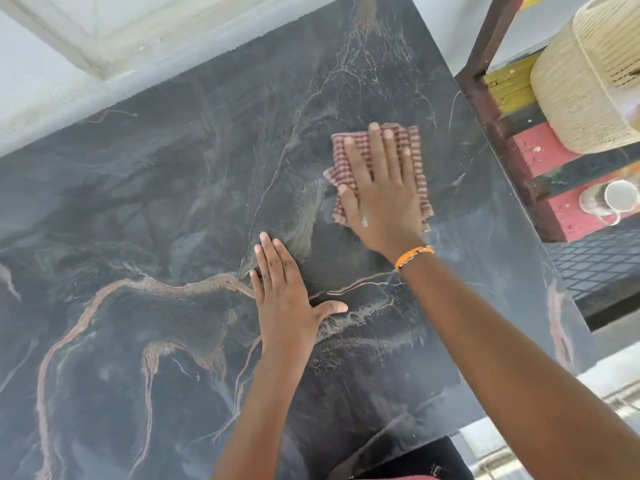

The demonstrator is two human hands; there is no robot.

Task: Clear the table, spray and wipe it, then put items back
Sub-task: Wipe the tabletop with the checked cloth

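- Apparently mid-wipe: the dark marble-patterned tabletop (173, 220) carries no items.
- The right hand (377, 188) presses a folded red-and-white striped cloth (417, 157) flat near the table's far right, fingers spread and straight.
- The left hand (284, 296) rests flat on the table, fingers straight.
- A woven basket (581, 81) and a white mug (620, 199) wait on the side shelf; returning them remains.

Bare forearms, orange braided bracelet (414, 255) on right wrist

No readable text, label or number anywhere in view.
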